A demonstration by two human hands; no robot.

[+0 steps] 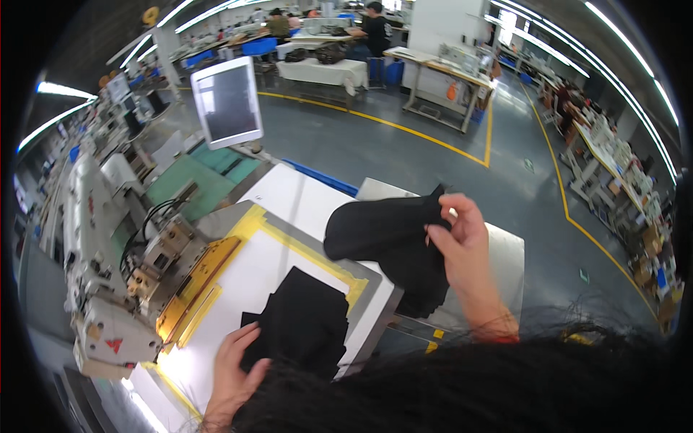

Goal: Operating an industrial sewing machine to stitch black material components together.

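Observation:
My right hand pinches the upper right edge of a black fabric piece, lifted over a metal side plate; more black fabric hangs beneath it. My left hand rests at the left edge of a stack of black cut pieces, thumb apart from its fingers. The stack lies on a white work plate bordered with yellow tape. Just left of the plate stands an industrial sewing machine with a lit brass-coloured clamp. Dark hair hides part of the lower view.
A screen stands behind the machine, near green boards and a blue tray. Across the grey floor with yellow lines are worktables and people. Rows of machines and boxes line the right.

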